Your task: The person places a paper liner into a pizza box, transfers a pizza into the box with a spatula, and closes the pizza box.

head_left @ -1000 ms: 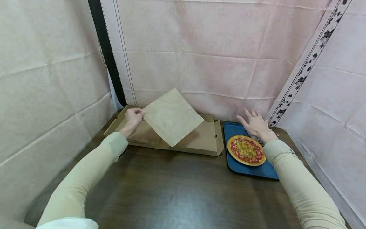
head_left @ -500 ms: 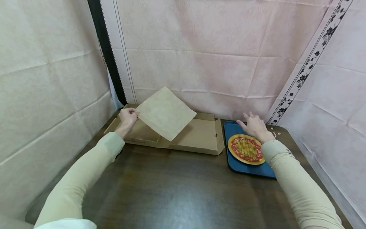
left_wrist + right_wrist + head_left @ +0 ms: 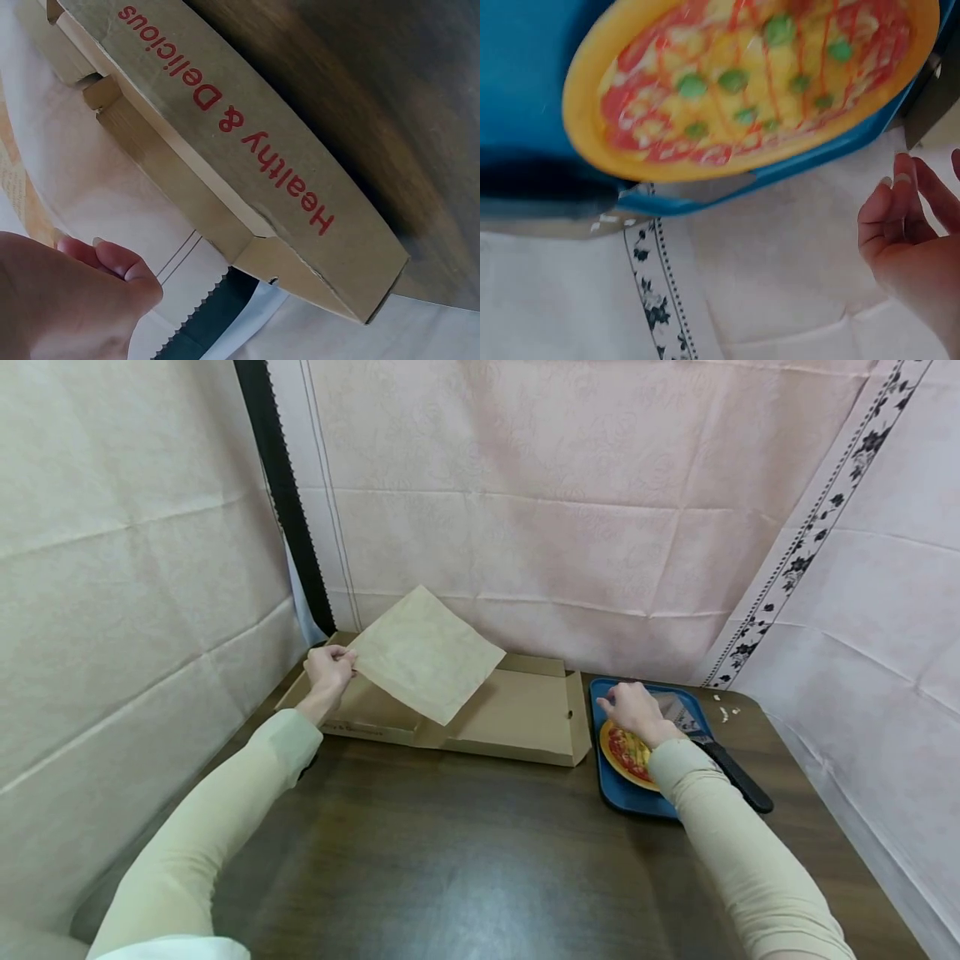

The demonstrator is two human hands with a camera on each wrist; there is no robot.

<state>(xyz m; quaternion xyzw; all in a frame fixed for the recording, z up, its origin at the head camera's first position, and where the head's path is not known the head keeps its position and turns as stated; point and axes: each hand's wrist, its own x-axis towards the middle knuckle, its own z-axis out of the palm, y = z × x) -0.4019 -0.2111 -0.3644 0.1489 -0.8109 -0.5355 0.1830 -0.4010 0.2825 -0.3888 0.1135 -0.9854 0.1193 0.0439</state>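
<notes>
Between thumb and fingertips, my left hand (image 3: 330,672) pinches one corner of a square sheet of pale parchment paper (image 3: 430,656). The sheet hangs tilted above an opened cardboard pizza box (image 3: 528,706); red lettering marks the box's side in the left wrist view. Over a blue tray (image 3: 637,804) hovers my right hand (image 3: 633,708), fingers loosely bent and holding nothing. Under it lies a pizza (image 3: 628,756), partly hidden by hand and sleeve. In the right wrist view the fingertips are apart from the pizza (image 3: 750,82).
A server with a metal blade (image 3: 671,708) and black handle (image 3: 738,777) lies across the tray's right side, its handle reaching over the edge. Small white scraps (image 3: 724,713) lie behind it on the dark wooden table (image 3: 450,852). Cloth walls (image 3: 525,552) enclose the back and sides.
My left hand has drawn the paper slightly left and down. My right hand has moved left over the pizza, its spread fingers now bent, and the server's handle has come into view.
</notes>
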